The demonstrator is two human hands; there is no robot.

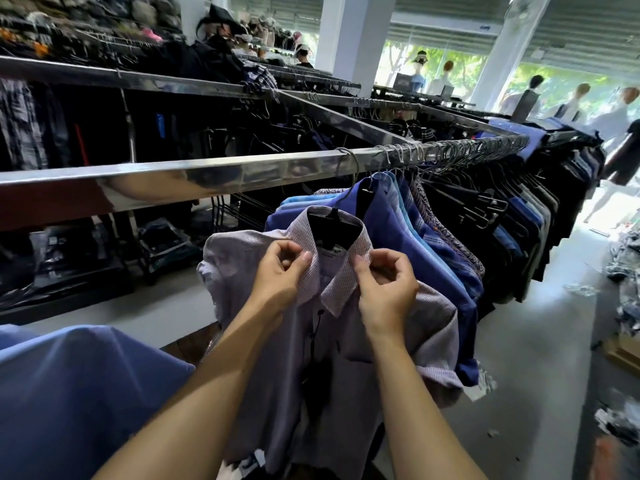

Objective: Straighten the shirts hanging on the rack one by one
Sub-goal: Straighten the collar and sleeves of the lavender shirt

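Note:
A pale lilac striped shirt (263, 348) hangs on a black hanger (332, 226) from the steel rail (207, 174), facing me. My left hand (277, 271) pinches the left collar flap. My right hand (384, 285) pinches the right collar flap. Both collar points lie folded down over the buttoned front. Behind it a dark blue shirt (408, 237) and a row of blue and patterned shirts (450, 233) hang packed along the same rail.
A blue shirt (76, 393) fills the lower left foreground. Dark garments (540, 209) crowd the rail's far end. A second rack (138, 81) runs behind. Packaged clothes (623, 289) lie on the floor at right. People (620, 157) stand in the bright aisle.

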